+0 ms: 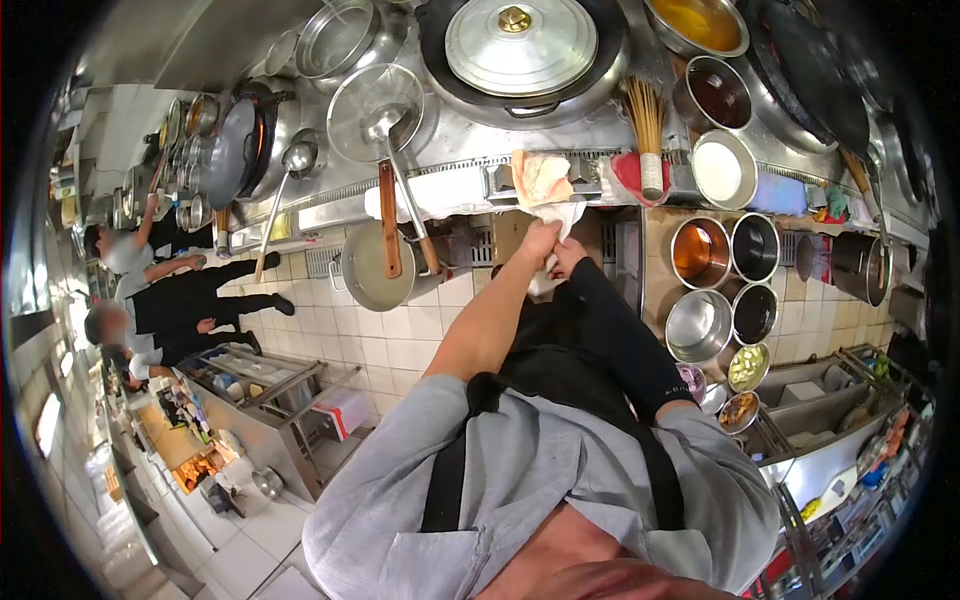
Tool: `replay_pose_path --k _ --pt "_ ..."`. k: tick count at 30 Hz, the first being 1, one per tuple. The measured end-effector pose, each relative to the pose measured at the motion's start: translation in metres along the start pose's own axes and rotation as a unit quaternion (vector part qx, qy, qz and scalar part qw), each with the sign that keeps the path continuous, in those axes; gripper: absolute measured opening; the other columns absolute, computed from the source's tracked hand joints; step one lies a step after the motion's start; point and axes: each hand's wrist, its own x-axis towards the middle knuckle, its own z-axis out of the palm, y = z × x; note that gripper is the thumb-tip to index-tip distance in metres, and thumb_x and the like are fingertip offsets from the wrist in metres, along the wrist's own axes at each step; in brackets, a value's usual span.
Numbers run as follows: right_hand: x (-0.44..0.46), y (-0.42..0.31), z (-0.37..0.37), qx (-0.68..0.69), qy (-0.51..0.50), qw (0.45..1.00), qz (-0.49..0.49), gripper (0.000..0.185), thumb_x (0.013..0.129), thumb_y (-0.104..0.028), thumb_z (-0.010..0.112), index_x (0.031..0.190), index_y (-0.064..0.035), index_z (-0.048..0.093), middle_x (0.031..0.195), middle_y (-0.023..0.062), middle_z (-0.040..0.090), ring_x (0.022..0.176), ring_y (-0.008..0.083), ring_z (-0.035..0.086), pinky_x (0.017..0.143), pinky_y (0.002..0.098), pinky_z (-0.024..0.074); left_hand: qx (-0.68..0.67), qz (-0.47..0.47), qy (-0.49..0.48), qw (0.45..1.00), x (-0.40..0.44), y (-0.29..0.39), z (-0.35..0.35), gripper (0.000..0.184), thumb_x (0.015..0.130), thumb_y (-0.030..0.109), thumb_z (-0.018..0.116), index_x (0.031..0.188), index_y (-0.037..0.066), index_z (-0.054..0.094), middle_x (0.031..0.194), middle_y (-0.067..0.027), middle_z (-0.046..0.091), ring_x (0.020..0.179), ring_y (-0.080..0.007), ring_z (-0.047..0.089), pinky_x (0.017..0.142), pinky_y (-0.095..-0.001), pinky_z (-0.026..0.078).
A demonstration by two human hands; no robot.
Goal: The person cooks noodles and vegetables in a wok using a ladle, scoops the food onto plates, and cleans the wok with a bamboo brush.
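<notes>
My left hand [541, 240] is closed on a white cloth [562, 213] at the front edge of the steel stove. Close beside it, my right hand [569, 257] also grips the cloth, lower and to the right. A yellowish, orange-stained rag [541, 178] lies on the stove edge just beyond my hands. Above it, a large wok [437, 60] carries a silver lid [520, 45] with a brass knob. To the left, a wire strainer [350, 110] and a ladle [384, 122] rest with their handles over the edge. A bamboo wok brush [648, 130] stands to the right.
Bowls of dark sauce [712, 92] and white liquid [725, 170] stand at the right. Below them are several steel pots, including one with amber liquid [700, 252]. A deep pot [376, 266] sits under the stove edge. Two people [190, 300] stand at the left.
</notes>
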Motion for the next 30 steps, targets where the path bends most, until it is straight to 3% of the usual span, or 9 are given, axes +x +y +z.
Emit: replay_pose_path --k 3,4,7,9,13,14,18,22,30 --pt "0.017 0.028 -0.044 -0.039 -0.102 0.986 -0.128 0.028 0.102 -0.023 0.053 0.119 -0.0013 0.053 0.089 0.0158 0.064 0.061 0.027 0.065 0.053 0.0377 0.0565 0.34 0.135 0.089 0.926 0.041 -0.044 -0.013 0.054 0.094 0.035 0.06 0.117 -0.014 0.056 0.115 -0.0324 0.064 0.11 -0.0391 0.064 0.089 -0.0446 0.049" --pt "0.023 0.031 -0.055 -0.019 -0.047 0.986 -0.159 0.025 0.101 -0.021 0.054 0.118 -0.0036 0.055 0.09 0.0132 0.065 0.066 0.0261 0.066 0.057 0.037 0.0566 0.333 0.147 0.096 0.926 0.021 -0.034 -0.011 0.051 0.093 0.029 0.054 0.114 -0.017 0.053 0.106 -0.041 0.061 0.107 -0.0528 0.06 0.09 -0.0508 0.048" --pt "0.03 0.032 -0.067 0.078 0.059 0.978 -0.182 0.02 0.099 -0.018 0.057 0.117 -0.0081 0.059 0.094 0.0079 0.067 0.082 0.0231 0.068 0.07 0.0354 0.0565 0.297 0.117 0.046 0.947 -0.014 -0.035 -0.021 0.051 0.093 0.029 0.052 0.115 -0.017 0.053 0.109 -0.0405 0.061 0.11 -0.0516 0.059 0.093 -0.0501 0.047" --pt "0.035 0.023 -0.058 0.188 0.045 0.975 -0.108 0.02 0.099 -0.018 0.059 0.115 -0.0075 0.062 0.098 0.0077 0.069 0.092 0.021 0.068 0.079 0.0349 0.0557 0.216 0.102 -0.023 0.971 -0.017 -0.071 -0.034 0.047 0.096 0.028 0.05 0.118 -0.014 0.056 0.111 -0.0322 0.065 0.108 -0.0414 0.064 0.095 -0.0462 0.047" --pt "0.105 0.044 -0.033 0.275 -0.092 0.956 -0.049 0.023 0.098 -0.017 0.057 0.117 -0.0056 0.063 0.111 0.0092 0.07 0.103 0.0278 0.066 0.087 0.0432 0.0527 0.112 -0.045 -0.179 0.976 -0.102 -0.056 -0.047 0.031 0.104 0.022 0.042 0.121 -0.001 0.054 0.091 -0.0108 0.067 0.067 -0.0175 0.062 0.061 -0.0325 0.051" --pt "0.1 0.042 -0.01 0.296 -0.032 0.945 -0.137 0.024 0.099 -0.018 0.053 0.113 -0.0035 0.066 0.105 0.0166 0.072 0.102 0.0343 0.067 0.088 0.0478 0.0517 0.108 -0.109 -0.266 0.952 -0.106 -0.06 -0.064 0.032 0.106 0.024 0.036 0.124 0.003 0.052 0.087 -0.0095 0.067 0.058 -0.0179 0.058 0.061 -0.0332 0.052" --pt "0.125 0.03 -0.003 -0.259 0.18 0.93 -0.19 0.039 0.098 -0.03 0.051 0.101 0.0048 0.068 0.096 0.0294 0.069 0.102 0.0408 0.066 0.09 0.0468 0.0505 0.228 -0.015 -0.183 0.956 -0.131 -0.081 -0.064 0.039 0.107 0.034 0.039 0.122 0.001 0.054 0.082 -0.0098 0.066 0.065 -0.0167 0.061 0.061 -0.0317 0.052" --pt "0.142 0.026 -0.018 -0.259 0.235 0.922 -0.164 0.056 0.093 -0.042 0.058 0.101 0.0123 0.068 0.107 0.0354 0.066 0.109 0.0468 0.063 0.092 0.0446 0.0485 0.282 0.032 -0.147 0.947 -0.125 -0.089 -0.061 0.038 0.103 0.028 0.046 0.121 -0.004 0.057 0.101 -0.0136 0.067 0.097 -0.0249 0.063 0.087 -0.0391 0.05" --pt "0.083 0.03 -0.043 -0.22 0.225 0.925 -0.211 0.068 0.072 -0.037 0.082 0.115 0.0119 0.064 0.114 0.0267 0.068 0.111 0.0407 0.064 0.093 0.0442 0.0488 0.365 0.071 -0.236 0.898 -0.089 -0.097 -0.067 0.044 0.093 0.031 0.062 0.124 -0.001 0.06 0.11 -0.0178 0.07 0.106 -0.026 0.065 0.091 -0.0387 0.049"
